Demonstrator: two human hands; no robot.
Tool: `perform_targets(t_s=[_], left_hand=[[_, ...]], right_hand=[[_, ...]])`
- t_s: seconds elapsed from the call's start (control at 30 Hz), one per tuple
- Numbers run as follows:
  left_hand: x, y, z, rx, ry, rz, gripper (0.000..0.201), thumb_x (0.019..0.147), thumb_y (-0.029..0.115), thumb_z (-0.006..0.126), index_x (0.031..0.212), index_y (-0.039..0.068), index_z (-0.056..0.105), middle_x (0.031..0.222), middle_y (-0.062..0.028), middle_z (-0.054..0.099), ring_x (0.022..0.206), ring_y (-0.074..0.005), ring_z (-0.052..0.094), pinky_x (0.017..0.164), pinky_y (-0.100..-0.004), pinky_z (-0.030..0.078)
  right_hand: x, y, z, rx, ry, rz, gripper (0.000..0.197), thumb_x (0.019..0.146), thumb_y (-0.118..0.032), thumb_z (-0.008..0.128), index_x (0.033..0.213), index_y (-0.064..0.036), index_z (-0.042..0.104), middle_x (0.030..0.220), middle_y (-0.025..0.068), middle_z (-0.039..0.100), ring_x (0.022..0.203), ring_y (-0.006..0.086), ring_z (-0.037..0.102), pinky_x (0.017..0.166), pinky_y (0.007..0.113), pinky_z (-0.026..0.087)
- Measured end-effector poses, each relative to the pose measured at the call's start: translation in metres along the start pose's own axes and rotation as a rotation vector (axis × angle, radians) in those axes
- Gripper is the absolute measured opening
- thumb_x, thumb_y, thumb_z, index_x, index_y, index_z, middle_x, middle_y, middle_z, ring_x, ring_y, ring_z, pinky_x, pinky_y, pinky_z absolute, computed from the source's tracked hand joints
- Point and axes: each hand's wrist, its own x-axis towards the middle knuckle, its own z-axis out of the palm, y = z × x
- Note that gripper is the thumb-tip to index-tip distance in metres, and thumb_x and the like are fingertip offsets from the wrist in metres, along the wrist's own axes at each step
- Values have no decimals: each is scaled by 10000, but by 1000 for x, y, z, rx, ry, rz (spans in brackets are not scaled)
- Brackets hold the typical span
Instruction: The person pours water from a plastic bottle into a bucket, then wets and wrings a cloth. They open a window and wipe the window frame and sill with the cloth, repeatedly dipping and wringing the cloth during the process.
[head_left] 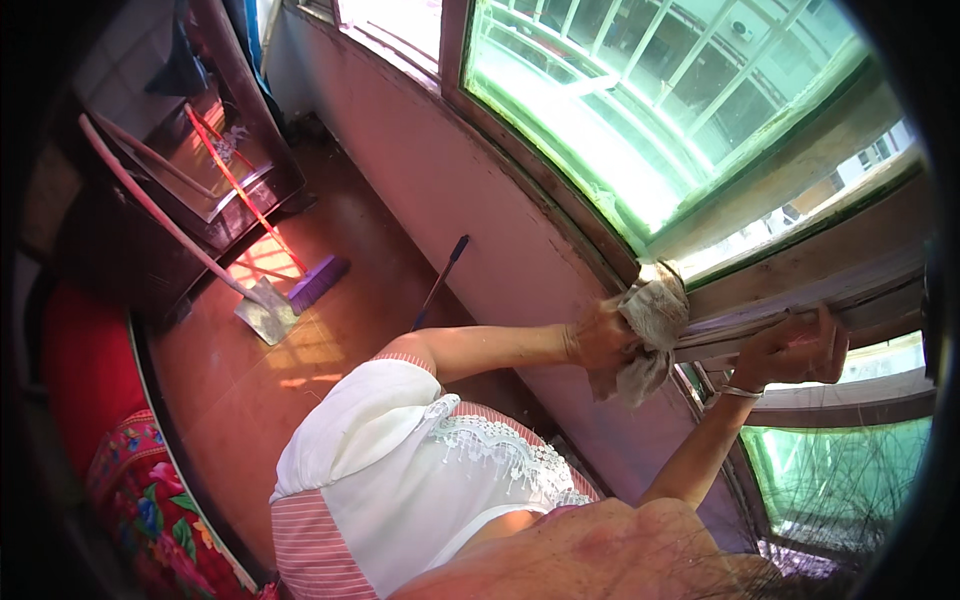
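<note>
My left hand [600, 338] is closed around a grey-beige crumpled rag [652, 325]. It presses the rag to the wooden window frame [755, 310], beside the lower corner of a green-tinted glass pane [640, 100]. Farther right, my right hand [795, 350], with a light bangle on its wrist, rests against the frame's lower rail. Its fingers are curled in, and whatever they may hold is hidden.
A second green pane [835, 480] sits at the lower right. Along the pinkish wall [480, 190] leans a dark stick [440, 285]. On the reddish floor are a shovel [265, 312] and a purple broom [318, 283], near a dark cabinet [130, 240]. Floral red cloth [160, 500] lies at left.
</note>
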Motion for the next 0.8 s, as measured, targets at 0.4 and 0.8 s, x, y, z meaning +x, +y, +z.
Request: perform_targets(t_s=[0.4, 0.8], left_hand=[[-11, -202, -195, 370, -12, -168, 493, 956, 410, 323, 1149, 72, 626, 1049, -176, 659, 773, -255, 674, 589, -365, 578], [12, -146, -134, 728, 244, -676, 171, 749, 125, 669, 829, 6, 575, 881, -203, 563, 773, -389, 605, 666, -475, 494]], right_hand=[[3, -7, 3, -2, 63, 22, 178, 980, -149, 519, 1047, -5, 598, 1137, 162, 403, 1057, 248, 452, 863, 349, 477], [1, -6, 4, 1, 58, 38, 168, 976, -164, 529, 1043, -27, 598, 1152, 164, 406, 1017, 224, 450, 789, 313, 481]])
